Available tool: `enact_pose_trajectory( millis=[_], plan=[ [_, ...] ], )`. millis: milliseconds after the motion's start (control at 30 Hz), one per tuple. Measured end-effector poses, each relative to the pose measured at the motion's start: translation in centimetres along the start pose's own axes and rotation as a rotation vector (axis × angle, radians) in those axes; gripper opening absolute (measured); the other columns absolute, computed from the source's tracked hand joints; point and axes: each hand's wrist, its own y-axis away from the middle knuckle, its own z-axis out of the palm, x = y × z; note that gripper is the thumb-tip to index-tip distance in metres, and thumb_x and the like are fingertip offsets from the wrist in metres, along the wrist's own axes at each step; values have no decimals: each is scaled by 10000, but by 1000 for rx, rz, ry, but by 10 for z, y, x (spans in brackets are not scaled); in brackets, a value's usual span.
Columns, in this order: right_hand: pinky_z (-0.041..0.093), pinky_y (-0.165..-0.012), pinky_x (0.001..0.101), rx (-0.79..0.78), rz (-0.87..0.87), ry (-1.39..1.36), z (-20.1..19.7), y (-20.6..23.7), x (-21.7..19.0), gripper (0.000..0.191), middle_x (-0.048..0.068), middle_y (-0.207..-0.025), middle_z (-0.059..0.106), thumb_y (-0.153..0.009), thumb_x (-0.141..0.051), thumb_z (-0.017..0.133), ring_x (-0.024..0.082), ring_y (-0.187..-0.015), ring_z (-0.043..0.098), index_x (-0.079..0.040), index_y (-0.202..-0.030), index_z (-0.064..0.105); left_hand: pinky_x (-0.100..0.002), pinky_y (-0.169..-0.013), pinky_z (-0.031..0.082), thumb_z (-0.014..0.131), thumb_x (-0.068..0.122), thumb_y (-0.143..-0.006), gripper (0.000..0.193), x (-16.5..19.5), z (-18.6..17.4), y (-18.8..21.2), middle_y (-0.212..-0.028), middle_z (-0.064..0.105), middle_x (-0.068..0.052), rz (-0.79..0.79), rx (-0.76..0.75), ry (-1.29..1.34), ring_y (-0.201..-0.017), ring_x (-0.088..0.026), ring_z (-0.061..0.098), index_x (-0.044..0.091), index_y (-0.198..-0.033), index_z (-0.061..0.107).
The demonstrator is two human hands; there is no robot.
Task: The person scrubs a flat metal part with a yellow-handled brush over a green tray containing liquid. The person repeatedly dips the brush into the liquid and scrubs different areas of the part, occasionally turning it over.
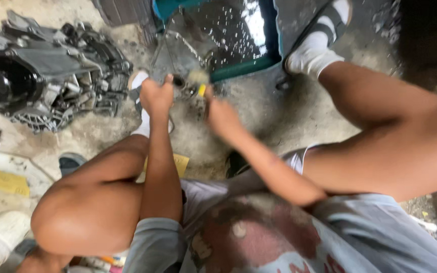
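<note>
Squatting on the concrete floor (279,116), the person works beside one grey ribbed metal gearbox casing (51,71). One left hand (157,95) is clenched around one dark metal part (179,81); holding it firm would steady the work. One right hand (221,115), blurred, grips one yellow-handled tool (200,86) just beside that part; short, controlled strokes seem wise. One teal basin (238,65) lies behind.

A rectangular yellow label (2,181) lies flat on a pale round lid (21,169) at the near left. A smaller yellow card (180,164) rests on the floor (279,116) between the knees.
</note>
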Motion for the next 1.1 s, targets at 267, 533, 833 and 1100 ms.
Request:
enact_pose_trajectory(
  millis=[267, 533, 833, 1100],
  plan=[
    [551, -844, 580, -104, 245, 19, 2, -62, 18, 683, 293, -1003, 723, -915, -87, 532, 479, -940, 711, -81, -1562, 313, -454, -721, 576, 806, 457, -829, 529, 0, -3, 12, -749, 709, -222, -68, 12, 113, -697, -394, 746, -51, -823, 659],
    [560, -858, 576, -135, 258, 12, -8, -65, 12, 583, 289, -1060, 723, -954, -136, 529, 475, -1011, 703, -56, -1515, 391, -459, -725, 553, 783, 455, -842, 501, 4, -8, 9, -683, 720, -229, 2, -31, 74, -665, -383, 729, -23, -721, 698],
    [615, -888, 522, -199, 296, 132, -10, -70, 29, 333, 267, -1093, 746, -952, -168, 584, 430, -1022, 747, -13, -1233, 670, -510, -753, 533, 815, 499, -811, 559, -7, 7, -3, -767, 705, -279, 76, 15, -71, -809, -476, 706, -39, -733, 685],
    [571, -866, 532, -188, 318, 126, -11, -87, 12, 444, 291, -1030, 720, -855, -157, 634, 451, -976, 712, 10, -1264, 595, -515, -811, 535, 805, 484, -818, 533, -7, -1, -8, -883, 724, -274, 74, 13, -29, -899, -468, 701, -39, -871, 721]
  ],
)
